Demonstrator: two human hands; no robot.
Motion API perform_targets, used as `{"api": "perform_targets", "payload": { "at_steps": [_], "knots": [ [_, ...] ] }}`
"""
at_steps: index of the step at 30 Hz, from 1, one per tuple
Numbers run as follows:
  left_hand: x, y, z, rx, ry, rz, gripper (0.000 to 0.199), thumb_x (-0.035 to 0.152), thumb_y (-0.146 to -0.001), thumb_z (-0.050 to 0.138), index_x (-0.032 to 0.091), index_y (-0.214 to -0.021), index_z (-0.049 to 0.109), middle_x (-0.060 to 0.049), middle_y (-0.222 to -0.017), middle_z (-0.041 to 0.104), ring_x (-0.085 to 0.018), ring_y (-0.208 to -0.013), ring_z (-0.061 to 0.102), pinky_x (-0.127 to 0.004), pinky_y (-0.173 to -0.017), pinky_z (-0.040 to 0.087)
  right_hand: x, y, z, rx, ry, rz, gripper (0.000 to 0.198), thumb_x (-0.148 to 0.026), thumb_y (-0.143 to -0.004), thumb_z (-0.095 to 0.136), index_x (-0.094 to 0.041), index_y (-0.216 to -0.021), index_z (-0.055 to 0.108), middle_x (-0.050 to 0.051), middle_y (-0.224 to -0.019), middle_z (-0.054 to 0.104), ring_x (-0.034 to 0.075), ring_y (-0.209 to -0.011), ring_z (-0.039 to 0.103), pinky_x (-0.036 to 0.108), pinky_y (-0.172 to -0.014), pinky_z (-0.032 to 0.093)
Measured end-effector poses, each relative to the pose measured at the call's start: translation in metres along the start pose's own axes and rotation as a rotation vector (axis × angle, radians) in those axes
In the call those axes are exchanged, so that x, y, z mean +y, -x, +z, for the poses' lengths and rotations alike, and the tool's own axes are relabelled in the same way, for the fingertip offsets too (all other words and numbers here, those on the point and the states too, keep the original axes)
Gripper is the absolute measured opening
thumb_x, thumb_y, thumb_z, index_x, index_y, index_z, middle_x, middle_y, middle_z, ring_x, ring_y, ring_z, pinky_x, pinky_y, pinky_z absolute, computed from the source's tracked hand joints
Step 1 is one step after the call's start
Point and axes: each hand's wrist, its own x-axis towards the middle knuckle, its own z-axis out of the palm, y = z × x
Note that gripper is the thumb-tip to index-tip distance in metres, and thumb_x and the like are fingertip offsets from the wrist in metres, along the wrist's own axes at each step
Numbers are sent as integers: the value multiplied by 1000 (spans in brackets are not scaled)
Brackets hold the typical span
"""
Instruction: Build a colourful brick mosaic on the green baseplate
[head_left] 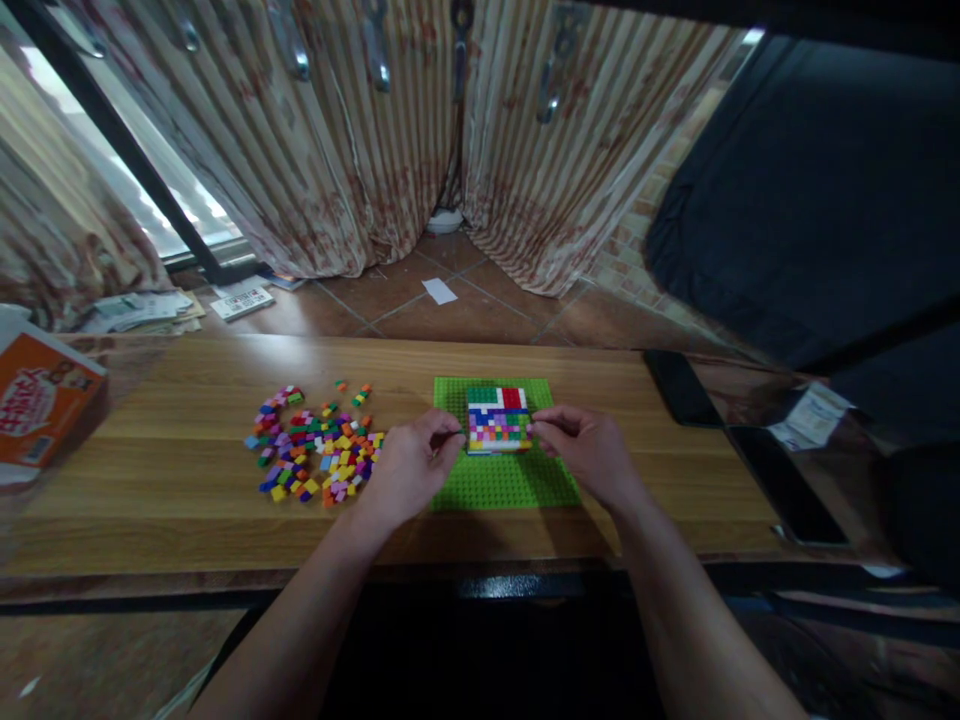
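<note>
A block of stacked toy bricks in many colours stands on a green studded baseplate. Its top shows green, white, red, blue, purple and yellow patches. At its left side is my left hand, thumb and fingers pinched together; whatever is between the tips is too small to make out. My right hand is at the block's right side, its thumb and forefinger closed by a small pinkish spot at the block's edge. I cannot tell whether that spot is a loose brick or part of the block.
Many loose coloured bricks lie heaped on the wooden table to the left. Two black phones, one farther back and one nearer, rest at the right end. An orange box stands at the far left.
</note>
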Motion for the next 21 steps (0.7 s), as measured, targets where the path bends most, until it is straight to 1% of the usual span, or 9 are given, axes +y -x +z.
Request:
{"api": "perform_targets", "payload": {
  "at_steps": [3, 6, 9, 13, 19, 21],
  "knots": [
    [-1, 0, 1, 8, -6, 12, 11, 23, -88, 55, 19, -84, 65, 1, -68, 67, -11, -58, 59, -23, -58, 44, -1, 0, 1, -1, -18, 16, 20, -38, -70, 72, -20, -77, 74, 1, -65, 71, 13, -55, 59, 29, -54, 48],
    [-2, 0, 2, 14, -9, 19, 11, 24, -88, 56, 19, -83, 64, 2, -68, 67, -11, -58, 59, -23, -58, 44, 0, -3, 3, 16, -22, 27, 19, -36, -67, 74, -20, -76, 74, 1, -63, 70, 13, -54, 57, 28, -53, 46],
    [-1, 0, 4, 9, 0, -4, 11, 25, -88, 56, 19, -84, 65, 1, -68, 67, -11, -58, 59, -23, -58, 44, 1, -5, 4, 11, -64, 74, 19, -35, -64, 77, -19, -74, 73, 1, -63, 70, 12, -52, 56, 28, -52, 46],
    [0, 1, 7, -24, 20, -38, 14, 27, -89, 54, 18, -87, 65, 1, -65, 65, -12, -57, 58, -24, -56, 43, 0, -6, 2, -9, -155, 134, 21, -34, -60, 82, -20, -72, 73, 2, -65, 71, 13, -55, 59, 29, -54, 50],
    [1, 1, 8, -20, 26, -20, 14, 26, -89, 54, 19, -87, 66, 0, -71, 68, -12, -60, 60, -24, -59, 45, 1, -6, -1, -45, -213, 171, 31, -38, -54, 88, -18, -72, 74, 3, -67, 72, 13, -56, 61, 29, -57, 53],
    [1, 2, 8, -15, 14, -17, 13, 26, -89, 55, 19, -87, 66, 0, -70, 68, -12, -59, 60, -24, -59, 44, 2, -6, -1, -67, -216, 180, 32, -39, -54, 88, -18, -73, 74, 3, -69, 72, 13, -57, 62, 30, -58, 55]
  ]
}}
